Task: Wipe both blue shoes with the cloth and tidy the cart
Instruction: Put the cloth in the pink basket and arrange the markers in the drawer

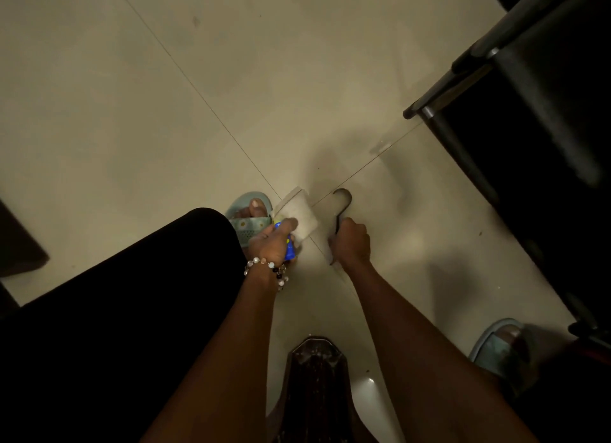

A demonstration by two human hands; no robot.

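Left hand (271, 241) grips blue shoe (289, 249) plus folded cloth (299, 214), low over floor (165, 112); right hand (350, 241) clenched round dark hook (342, 208); cart (529, 95) stands well apart, right; second shoe unseen; judged early: wiping under way, tidying left

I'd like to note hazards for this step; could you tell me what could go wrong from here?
1. The left hand grips both a blue object and the white cloth, so one may slip to the floor.
2. The right hand holds a dark curved item low beside the cloth; they could snag.
3. Dim light may hide missed dirt.
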